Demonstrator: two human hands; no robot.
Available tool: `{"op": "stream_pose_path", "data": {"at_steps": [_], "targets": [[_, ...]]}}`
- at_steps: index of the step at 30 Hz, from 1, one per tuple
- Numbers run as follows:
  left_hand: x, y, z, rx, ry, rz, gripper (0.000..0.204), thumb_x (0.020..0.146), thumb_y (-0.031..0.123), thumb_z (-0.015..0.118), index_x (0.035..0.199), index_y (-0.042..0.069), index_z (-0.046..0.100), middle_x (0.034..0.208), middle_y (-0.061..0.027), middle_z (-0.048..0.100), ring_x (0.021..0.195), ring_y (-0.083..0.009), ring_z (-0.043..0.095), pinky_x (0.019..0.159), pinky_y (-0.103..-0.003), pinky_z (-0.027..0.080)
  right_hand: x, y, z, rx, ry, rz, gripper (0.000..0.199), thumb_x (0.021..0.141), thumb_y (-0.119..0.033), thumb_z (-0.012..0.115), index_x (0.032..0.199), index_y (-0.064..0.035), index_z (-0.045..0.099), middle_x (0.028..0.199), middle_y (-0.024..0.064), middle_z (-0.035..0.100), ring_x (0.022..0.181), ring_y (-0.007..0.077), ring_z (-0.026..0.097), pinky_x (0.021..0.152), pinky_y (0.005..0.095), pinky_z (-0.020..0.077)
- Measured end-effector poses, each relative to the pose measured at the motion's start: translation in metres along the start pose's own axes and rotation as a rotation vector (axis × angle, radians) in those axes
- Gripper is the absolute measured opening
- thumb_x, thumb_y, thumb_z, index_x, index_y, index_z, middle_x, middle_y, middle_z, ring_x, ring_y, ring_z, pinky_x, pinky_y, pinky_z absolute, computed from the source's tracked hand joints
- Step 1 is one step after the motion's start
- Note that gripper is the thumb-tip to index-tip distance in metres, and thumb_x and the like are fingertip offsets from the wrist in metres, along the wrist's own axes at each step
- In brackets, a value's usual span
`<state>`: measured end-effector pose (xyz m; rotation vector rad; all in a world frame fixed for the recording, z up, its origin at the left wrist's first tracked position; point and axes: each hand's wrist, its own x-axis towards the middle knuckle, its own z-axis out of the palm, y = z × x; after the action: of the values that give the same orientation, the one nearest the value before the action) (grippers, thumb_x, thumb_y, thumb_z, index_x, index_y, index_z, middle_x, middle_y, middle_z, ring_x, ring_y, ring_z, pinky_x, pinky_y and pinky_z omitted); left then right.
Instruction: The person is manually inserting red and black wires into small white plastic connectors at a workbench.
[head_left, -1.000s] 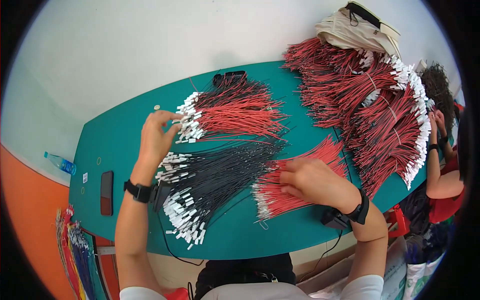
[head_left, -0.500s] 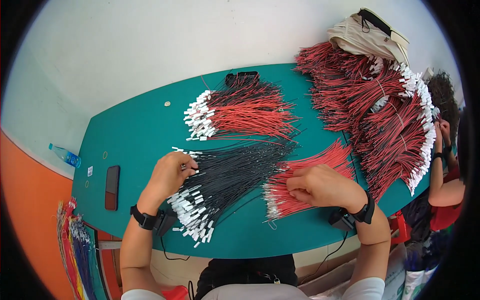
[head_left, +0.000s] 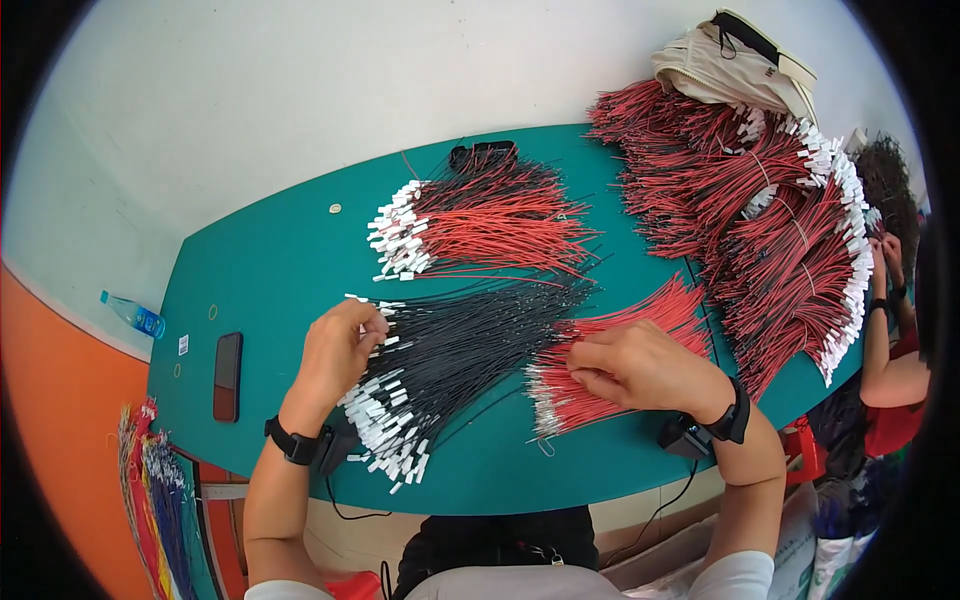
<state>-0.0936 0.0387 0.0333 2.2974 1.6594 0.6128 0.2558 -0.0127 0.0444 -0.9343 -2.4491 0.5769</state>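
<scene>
A fan of black wires (head_left: 470,335) with white connectors (head_left: 385,425) on its left ends lies in front of me. My left hand (head_left: 340,350) is at its upper left edge, thumb and forefinger pinched on a black wire by its white connector. To the right lies a smaller bundle of red wires (head_left: 670,310) with bare metal tips at its left end. My right hand (head_left: 630,365) rests over that bundle, its thumb and forefinger closed together near the tips. What is between those fingers is hidden.
Behind lies a pile of red-and-black wires (head_left: 500,225) with white connectors. Large tied bundles (head_left: 740,200) fill the right side, under a beige bag (head_left: 735,65). A phone (head_left: 227,377) and a bottle (head_left: 133,314) are at left. Another person's hands (head_left: 885,255) work at far right.
My left hand has shifted slightly, its fingertips drawing closer together at the connectors. My right hand has barely moved over the red wires, its fingers a little further left.
</scene>
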Motion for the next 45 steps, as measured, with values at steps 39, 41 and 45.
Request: {"op": "stream_pose_path", "data": {"at_steps": [39, 41, 45], "targets": [[0.004, 0.083, 0.001, -0.962, -0.028, -0.058, 0.008, 0.092, 0.004, 0.063, 0.095, -0.003, 0.066, 0.082, -0.0078, 0.067, 0.069, -0.0123, 0.062, 0.065, -0.026, 0.051, 0.0, -0.012, 0.001, 0.13, 0.259, -0.113, 0.011, 0.08, -0.004, 0.071, 0.088, -0.0041, 0.063, 0.074, 0.0083, 0.058, 0.065, 0.0258, 0.058, 0.056, 0.0359, 0.0456], [0.006, 0.088, 0.025, -1.121, -0.229, -0.106, 0.01, 0.092, 0.006, 0.063, 0.097, -0.003, 0.066, 0.083, -0.0079, 0.067, 0.071, -0.0129, 0.063, 0.066, -0.025, 0.052, 0.0, -0.014, 0.0, 0.153, 0.297, -0.071, 0.012, 0.079, -0.003, 0.072, 0.088, -0.0043, 0.064, 0.073, 0.0081, 0.057, 0.064, 0.0235, 0.057, 0.054, 0.0345, 0.0441], [0.01, 0.091, 0.052, -1.31, -0.374, -0.146, 0.013, 0.092, 0.007, 0.064, 0.1, -0.003, 0.066, 0.085, -0.008, 0.067, 0.072, -0.0131, 0.062, 0.068, -0.025, 0.052, 0.0, -0.009, 0.0, 0.104, 0.373, -0.08, 0.013, 0.078, -0.002, 0.073, 0.088, -0.004, 0.066, 0.072, 0.0079, 0.057, 0.063, 0.0215, 0.056, 0.053, 0.0336, 0.043]]}}
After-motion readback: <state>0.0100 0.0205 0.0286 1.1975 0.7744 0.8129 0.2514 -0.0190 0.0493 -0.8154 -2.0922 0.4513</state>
